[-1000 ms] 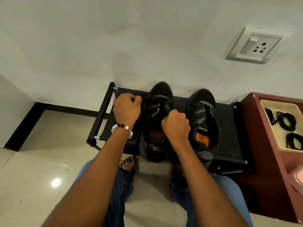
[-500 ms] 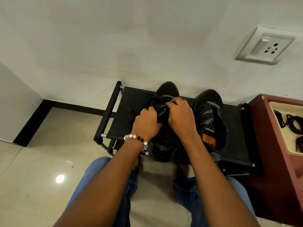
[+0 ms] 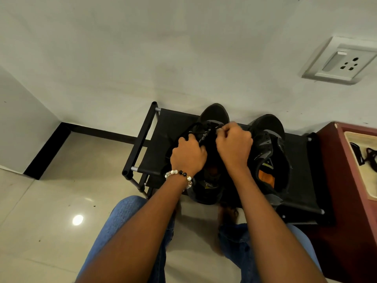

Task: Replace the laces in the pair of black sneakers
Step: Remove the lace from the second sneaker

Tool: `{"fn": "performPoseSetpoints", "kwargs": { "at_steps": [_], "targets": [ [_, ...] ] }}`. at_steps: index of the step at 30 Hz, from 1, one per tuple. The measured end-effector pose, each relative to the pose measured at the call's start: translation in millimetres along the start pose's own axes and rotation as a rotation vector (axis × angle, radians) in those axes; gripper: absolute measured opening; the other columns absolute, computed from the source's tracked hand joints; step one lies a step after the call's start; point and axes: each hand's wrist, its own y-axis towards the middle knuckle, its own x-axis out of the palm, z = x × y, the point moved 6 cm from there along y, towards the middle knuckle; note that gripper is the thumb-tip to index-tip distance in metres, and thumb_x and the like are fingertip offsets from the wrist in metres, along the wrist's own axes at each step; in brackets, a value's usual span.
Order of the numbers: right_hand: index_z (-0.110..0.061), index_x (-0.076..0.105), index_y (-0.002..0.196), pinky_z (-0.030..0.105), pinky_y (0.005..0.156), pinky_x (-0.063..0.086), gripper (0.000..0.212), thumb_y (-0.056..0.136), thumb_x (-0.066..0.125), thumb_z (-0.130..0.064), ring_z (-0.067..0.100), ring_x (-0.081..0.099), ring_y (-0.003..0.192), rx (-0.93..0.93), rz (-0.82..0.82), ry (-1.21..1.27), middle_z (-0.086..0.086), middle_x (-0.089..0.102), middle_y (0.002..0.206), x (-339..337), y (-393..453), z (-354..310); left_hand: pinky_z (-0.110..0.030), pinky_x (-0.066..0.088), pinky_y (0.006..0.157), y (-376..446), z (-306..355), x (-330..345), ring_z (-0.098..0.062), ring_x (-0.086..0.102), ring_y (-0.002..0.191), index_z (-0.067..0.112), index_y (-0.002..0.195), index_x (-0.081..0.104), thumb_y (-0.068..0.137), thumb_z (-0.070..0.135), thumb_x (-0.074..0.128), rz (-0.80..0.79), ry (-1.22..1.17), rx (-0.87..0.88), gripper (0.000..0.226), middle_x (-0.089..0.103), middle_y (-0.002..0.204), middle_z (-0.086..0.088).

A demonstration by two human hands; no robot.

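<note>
while both hands [image 3: 212, 148] pinch lace [image 3: 196, 127], tray [image 3: 355, 166] holds laces [image 3: 370, 158]

I see both hands over the left sneaker [image 3: 214, 115] on the black shoe rack [image 3: 169, 127]. My left hand [image 3: 188, 155] and right hand [image 3: 234, 144] are curled on its black lace [image 3: 201, 127] near the toe end. The right sneaker [image 3: 269, 144] sits just beside it, untouched. Spare black laces [image 3: 369, 158] lie in a cream tray [image 3: 365, 180] on the red cabinet [image 3: 334, 160] at right.
</note>
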Motion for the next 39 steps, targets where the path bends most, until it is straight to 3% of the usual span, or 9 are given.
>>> {"fn": "performPoseSetpoints", "kwargs": {
  "at_steps": [4, 8, 13, 19, 27, 31, 33, 36, 39],
  "targets": [
    [-0.020, 0.063, 0.083, 0.041, 0.080, 0.057, 0.007, 0.079, 0.057, -0.017, 0.019, 0.069, 0.078, 0.312, -0.045, 0.388, -0.001, 0.069, 0.078, 0.7, 7.0, 28.5, -0.037, 0.038, 0.071, -1.6, 0.5, -0.6, -0.045, 0.055, 0.104, 0.009, 0.125, 0.048, 0.098, 0.036, 0.043, -0.010, 0.015, -0.010, 0.038, 0.047, 0.126, -0.018],
    [-0.022, 0.062, 0.099, 0.032, 0.084, 0.053, 0.023, 0.085, 0.052, -0.007, 0.018, 0.063, 0.097, 0.112, -0.206, 0.476, 0.000, 0.064, 0.100, -1.2, 7.6, 8.1, -0.036, 0.036, 0.068, -2.0, 1.1, -3.1, -0.043, 0.056, 0.098, 0.008, 0.116, 0.051, 0.098, 0.033, 0.043, -0.004, 0.016, -0.004, 0.032, 0.049, 0.120, -0.017],
    [-0.024, 0.066, 0.112, 0.043, 0.093, 0.029, 0.024, 0.090, 0.057, -0.028, 0.019, 0.039, 0.121, -0.318, -0.288, -0.311, -0.006, 0.053, 0.127, 13.7, 0.3, -11.6, -0.035, 0.036, 0.068, -3.8, 2.8, -4.5, -0.040, 0.057, 0.094, 0.008, 0.113, 0.053, 0.096, 0.031, 0.045, 0.000, 0.020, -0.003, 0.029, 0.051, 0.116, -0.016],
    [-0.017, 0.069, 0.100, 0.043, 0.086, 0.033, 0.017, 0.090, 0.055, -0.021, 0.019, 0.050, 0.109, -0.293, -0.098, -0.332, -0.004, 0.062, 0.112, 10.5, -4.9, -14.4, -0.034, 0.036, 0.066, -6.3, 5.9, -3.2, -0.040, 0.058, 0.094, 0.009, 0.115, 0.051, 0.096, 0.029, 0.045, 0.038, 0.051, 0.007, 0.029, 0.051, 0.116, -0.016],
    [-0.015, 0.055, 0.088, 0.037, 0.085, 0.053, 0.012, 0.097, 0.051, -0.009, 0.007, 0.061, 0.080, 0.090, 0.081, 0.516, -0.008, 0.061, 0.082, -16.2, 2.8, 3.4, -0.036, 0.040, 0.066, -3.8, 4.9, 1.1, -0.043, 0.059, 0.099, 0.010, 0.139, 0.040, 0.096, 0.030, 0.044, 0.076, 0.070, -0.015, 0.047, 0.049, 0.124, -0.018],
    [-0.009, 0.052, 0.090, 0.045, 0.088, 0.056, 0.016, 0.102, 0.042, -0.007, 0.018, 0.067, 0.074, 0.461, 0.150, 1.271, 0.006, 0.061, 0.081, -11.4, 3.6, 23.1, -0.035, 0.039, 0.065, -5.4, 6.1, 0.7, -0.042, 0.059, 0.098, 0.009, 0.135, 0.043, 0.096, 0.028, 0.046, 0.071, 0.070, -0.012, 0.044, 0.050, 0.123, -0.018],
    [-0.009, 0.052, 0.088, 0.045, 0.083, 0.056, 0.017, 0.101, 0.043, -0.004, 0.017, 0.060, 0.063, 0.495, 0.101, 1.382, 0.005, 0.055, 0.073, -6.8, 2.8, 22.6, -0.034, 0.039, 0.065, -6.0, 6.6, 0.2, -0.041, 0.059, 0.097, 0.008, 0.128, 0.047, 0.096, 0.027, 0.046, 0.063, 0.061, -0.011, 0.037, 0.050, 0.121, -0.017],
    [-0.011, 0.058, 0.092, 0.026, 0.064, 0.047, 0.007, 0.096, 0.054, -0.009, 0.007, 0.051, 0.062, 0.191, -0.074, 0.994, 0.000, 0.055, 0.076, -12.3, 8.2, 6.6, -0.034, 0.038, 0.066, -6.1, 5.6, -1.5, -0.042, 0.058, 0.100, 0.008, 0.124, 0.049, 0.096, 0.025, 0.046, 0.064, 0.056, -0.007, 0.033, 0.051, 0.120, -0.017],
    [-0.014, 0.068, 0.100, 0.028, 0.079, 0.049, 0.012, 0.090, 0.064, -0.020, 0.010, 0.055, 0.091, -0.255, -0.306, 0.090, 0.002, 0.057, 0.104, 2.4, 6.9, -8.4, -0.034, 0.039, 0.067, -5.4, 4.8, -2.3, -0.043, 0.058, 0.102, 0.009, 0.126, 0.048, 0.096, 0.026, 0.046, 0.075, 0.050, 0.006, 0.034, 0.052, 0.120, -0.016]
  ]
}}
